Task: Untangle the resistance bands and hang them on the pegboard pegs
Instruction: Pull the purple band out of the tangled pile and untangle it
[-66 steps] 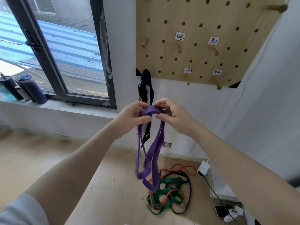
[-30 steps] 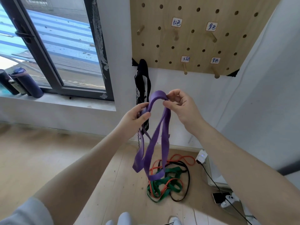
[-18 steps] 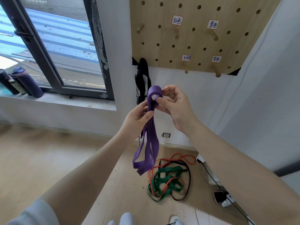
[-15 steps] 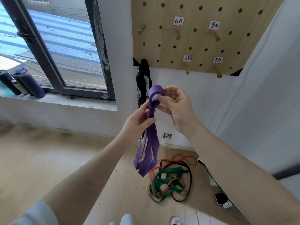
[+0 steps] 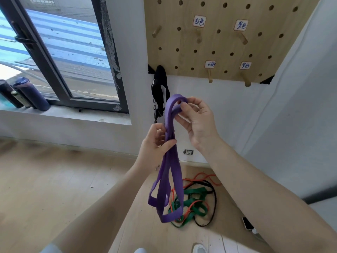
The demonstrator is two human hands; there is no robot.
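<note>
Both forearms raised. Right hand (image 5: 197, 118) pinches purple band (image 5: 170, 161) at its top fold; left hand (image 5: 156, 143) pinches the strands just below. Pegboard (image 5: 226, 42) above the grip; tangled bands (image 5: 193, 201) on wood floor (image 5: 54, 179) beneath.

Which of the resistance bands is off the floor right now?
The purple band. Both the left hand and the right hand hold it up, while the green band, orange band and black band lie tangled on the floor.
</note>
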